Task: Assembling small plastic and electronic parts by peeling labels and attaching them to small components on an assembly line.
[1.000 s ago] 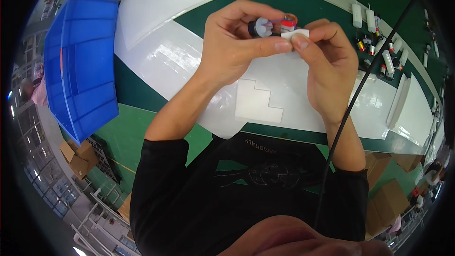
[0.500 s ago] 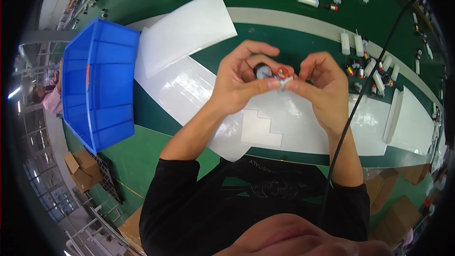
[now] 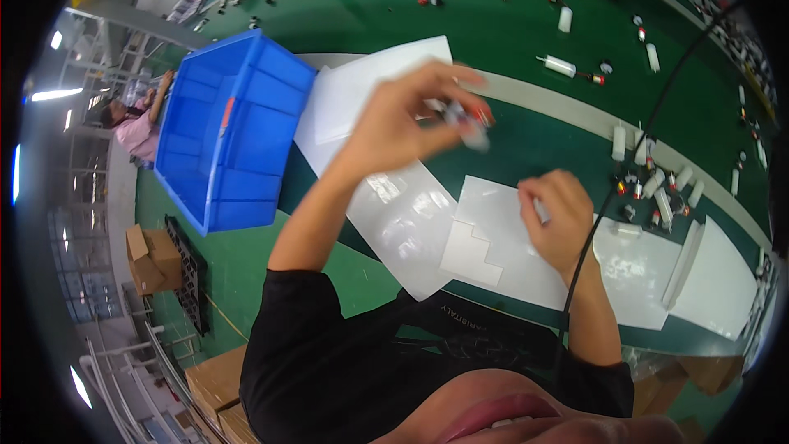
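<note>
My left hand [image 3: 394,123] is raised above the white sheets, its fingers closed round a small red-and-whitish part [image 3: 475,127] smeared by motion. Lower and to the right, my right hand [image 3: 560,218] is curled over the sheet with a small whitish piece [image 3: 542,211] between thumb and fingers; what kind it is does not show. The two hands are apart. Beneath them a white sheet [image 3: 485,197] covers part of the green table, and a stepped white card [image 3: 472,253] lies on it, left of my right hand.
A blue plastic bin [image 3: 263,127] stands at the left. White cylinders [image 3: 619,143] and small red-and-black parts cluster at the right; more are scattered over the green belt [image 3: 493,25]. A black cable [image 3: 612,189] hangs across the right side. Other people [image 3: 138,127] are at the far left.
My hands have drawn apart. The left one has risen slightly with the red-and-whitish part, while the right has moved down with a small whitish piece. The whole view has shifted.
</note>
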Demonstrator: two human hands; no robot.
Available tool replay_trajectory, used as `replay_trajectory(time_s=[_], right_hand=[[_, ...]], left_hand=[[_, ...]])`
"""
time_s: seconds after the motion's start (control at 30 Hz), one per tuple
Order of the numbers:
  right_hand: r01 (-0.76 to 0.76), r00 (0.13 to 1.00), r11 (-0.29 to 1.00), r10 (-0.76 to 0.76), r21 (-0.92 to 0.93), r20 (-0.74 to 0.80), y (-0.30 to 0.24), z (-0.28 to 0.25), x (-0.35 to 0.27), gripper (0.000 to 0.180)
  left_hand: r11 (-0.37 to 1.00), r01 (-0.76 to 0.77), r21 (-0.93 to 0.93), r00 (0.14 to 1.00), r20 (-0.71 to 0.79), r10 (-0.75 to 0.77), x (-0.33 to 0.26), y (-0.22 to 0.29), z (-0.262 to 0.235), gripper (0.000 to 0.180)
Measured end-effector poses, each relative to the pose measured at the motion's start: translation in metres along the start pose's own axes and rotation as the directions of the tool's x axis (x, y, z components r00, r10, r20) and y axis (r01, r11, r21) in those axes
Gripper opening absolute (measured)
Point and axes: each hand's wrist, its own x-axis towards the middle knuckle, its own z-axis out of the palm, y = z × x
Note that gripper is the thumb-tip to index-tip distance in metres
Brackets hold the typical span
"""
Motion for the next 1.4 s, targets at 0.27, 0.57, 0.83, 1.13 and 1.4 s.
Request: replay_trajectory(time_s=[0.27,0.57,0.83,1.13,1.4], right_hand=[[0.333,0.936,0.936,-0.314,-0.117,0.156,-0.010,0.014,-0.010,0.018],[0.312,0.944,0.938,-0.288,-0.154,0.161,-0.004,0.014,-0.012,0.017],[0.308,0.948,0.926,-0.279,-0.219,0.151,0.013,0.009,-0.013,0.013],[0.174,0.982,0.951,-0.186,-0.254,-0.023,-0.003,-0.001,0.000,0.033],[-0.059,0.998,0.995,0.062,0.082,-0.029,-0.011,-0.035,-0.003,0.068]], left_hand=[[0.416,0.313,0.854,0.912,-0.392,0.119,0.062,-0.114,-0.118,0.046],[0.486,0.720,0.496,0.691,-0.584,-0.427,0.180,-0.183,-0.100,0.052],[0.615,0.680,0.398,0.713,-0.554,-0.430,0.207,-0.209,-0.111,0.027],[0.932,0.149,0.330,0.930,-0.367,-0.019,0.154,-0.110,-0.059,0.036],[0.688,0.239,-0.686,0.970,0.206,-0.132,0.015,-0.012,0.064,0.031]])
